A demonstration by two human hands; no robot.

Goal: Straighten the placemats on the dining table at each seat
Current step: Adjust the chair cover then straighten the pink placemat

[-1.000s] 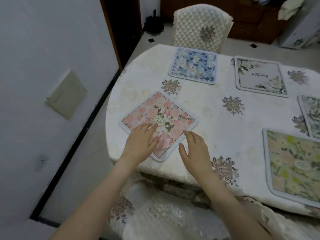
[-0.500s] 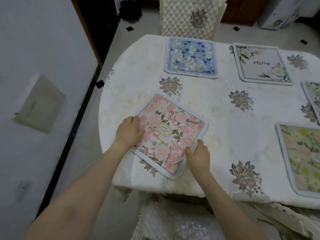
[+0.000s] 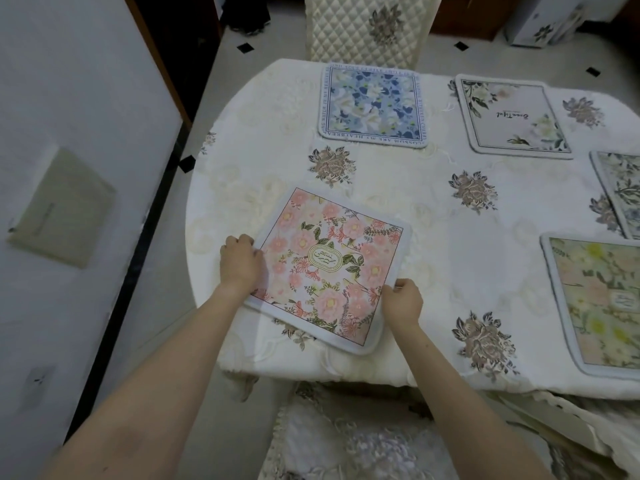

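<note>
Your left hand (image 3: 240, 263) has its grip closed on the left edge of the pink floral placemat (image 3: 329, 268), fingers curled over the white border. Your right hand (image 3: 403, 301) grips the same placemat at its right edge, low down near the near-right corner, thumb on top and fingers tucked beneath. The placemat lies on the table (image 3: 433, 216) close to the near left rim, and it sits askew: its edges run at a slant to the table's edge, with the near-right corner reaching almost to the rim. An oval label with lettering marks its middle.

Farther across the table, the blue floral placemat (image 3: 372, 105) lies before the quilted chair (image 3: 367, 27), looking square to that seat. Just beside it to the right is the grey placemat with script lettering (image 3: 512, 116), tilted a little. At the right side lies the yellow-green floral placemat (image 3: 599, 303), partly cut by the frame, and above it a sliver of another leafy placemat (image 3: 621, 188). The cream tablecloth carries embroidered flower motifs between the mats. A second chair's lace-covered seat (image 3: 346, 441) shows below the near rim.
</note>
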